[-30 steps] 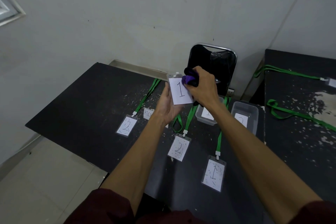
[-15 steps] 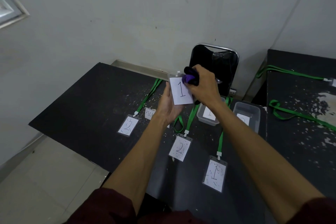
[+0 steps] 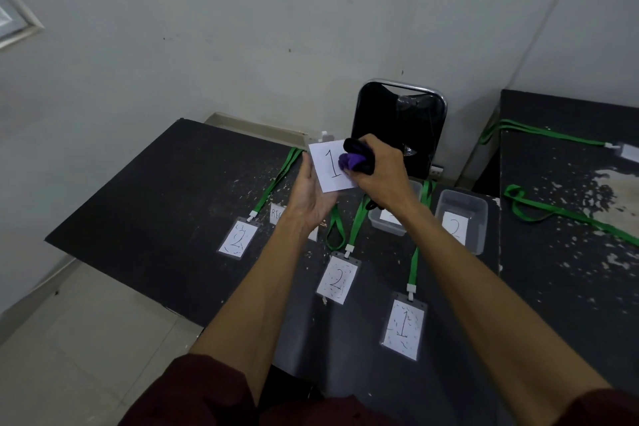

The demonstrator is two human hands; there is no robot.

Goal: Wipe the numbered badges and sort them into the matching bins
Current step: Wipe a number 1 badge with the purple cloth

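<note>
My left hand (image 3: 311, 197) holds a white badge marked 1 (image 3: 326, 168) upright above the black table (image 3: 166, 197). My right hand (image 3: 382, 176) grips a purple and black cloth (image 3: 356, 157) and presses it against the badge's right side. On the table lie a smudged badge marked 2 (image 3: 238, 239) at the left, another 2 badge (image 3: 337, 279) in the middle and a smudged 1 badge (image 3: 404, 328) nearer me, each on a green lanyard. Two clear bins stand behind: one (image 3: 389, 223) partly hidden by my right arm, and one labelled 2 (image 3: 461, 223).
A black chair (image 3: 401, 117) stands against the wall behind the bins. A second black table (image 3: 570, 225) at the right carries green lanyards (image 3: 560, 214) and worn pale patches. A small white label (image 3: 277, 213) lies by my left wrist.
The cloth in my right hand has slid slightly down and left across the badge's face. The badge stays held in my left hand.
</note>
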